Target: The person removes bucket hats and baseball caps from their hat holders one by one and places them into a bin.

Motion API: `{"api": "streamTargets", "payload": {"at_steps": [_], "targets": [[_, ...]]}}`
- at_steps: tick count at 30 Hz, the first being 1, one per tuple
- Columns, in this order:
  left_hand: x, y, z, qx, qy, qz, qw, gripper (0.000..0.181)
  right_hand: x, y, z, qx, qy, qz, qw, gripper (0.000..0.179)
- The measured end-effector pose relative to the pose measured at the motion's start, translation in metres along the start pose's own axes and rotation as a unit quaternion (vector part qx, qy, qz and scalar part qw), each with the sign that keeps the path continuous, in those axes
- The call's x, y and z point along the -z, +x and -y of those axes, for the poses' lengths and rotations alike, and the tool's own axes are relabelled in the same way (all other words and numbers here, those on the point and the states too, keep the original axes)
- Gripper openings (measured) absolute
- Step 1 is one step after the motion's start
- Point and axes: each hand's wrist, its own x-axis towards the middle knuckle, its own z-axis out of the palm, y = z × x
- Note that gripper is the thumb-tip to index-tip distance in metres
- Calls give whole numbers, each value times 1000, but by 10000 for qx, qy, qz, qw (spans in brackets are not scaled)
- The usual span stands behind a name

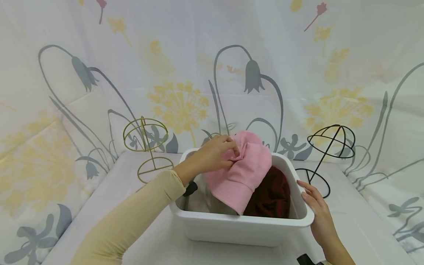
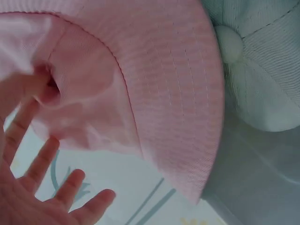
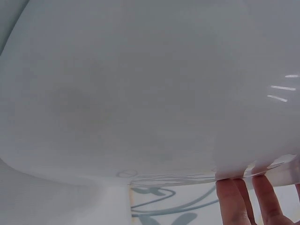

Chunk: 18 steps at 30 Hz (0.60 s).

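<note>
My left hand [image 1: 215, 152] pinches a pink bucket hat [image 1: 238, 180] by its crown, over the white plastic tub [image 1: 238, 226]. In the left wrist view, thumb and forefinger press into a fold of the hat [image 2: 168, 93], and the other fingers spread apart. Beside its brim lies a pale cap [image 2: 267, 79] with a round button on top. A dark red satiny hat or cloth [image 1: 273, 195] fills the tub's right part. My right hand [image 1: 319, 213] rests against the tub's right rim; in the right wrist view its straight fingers [image 3: 232, 201] touch the outer wall.
A gold wire hat stand [image 1: 152, 158] stands behind left of the tub, a black wire hat stand [image 1: 326, 156] behind right. Both are bare. The white table [image 1: 361, 221] meets a flower-printed cloth [image 1: 185, 55] at the back.
</note>
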Motion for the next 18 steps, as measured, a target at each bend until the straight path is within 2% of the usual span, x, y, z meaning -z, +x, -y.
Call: {"api": "streamTargets", "payload": {"at_steps": [6, 8, 11, 15, 18], "targets": [[-4, 9, 7, -346, 265, 379, 9983, 34, 0, -1, 0, -45, -7, -8, 10000, 38], [-3, 14, 9, -370, 417, 684, 9961, 42, 0, -1, 0, -31, -4, -11, 10000, 38], [-5, 19, 9, -232, 538, 1242, 9905, 55, 1, 0, 1, 1, -45, -3, 10000, 38], [-13, 21, 7, -95, 433, 1950, 9798, 67, 1, 0, 1, -13, -137, -9, 9999, 38], [-19, 22, 5, -52, 378, 2351, 9712, 73, 1, 1, 0, -8, -136, 3, 9999, 38]]}}
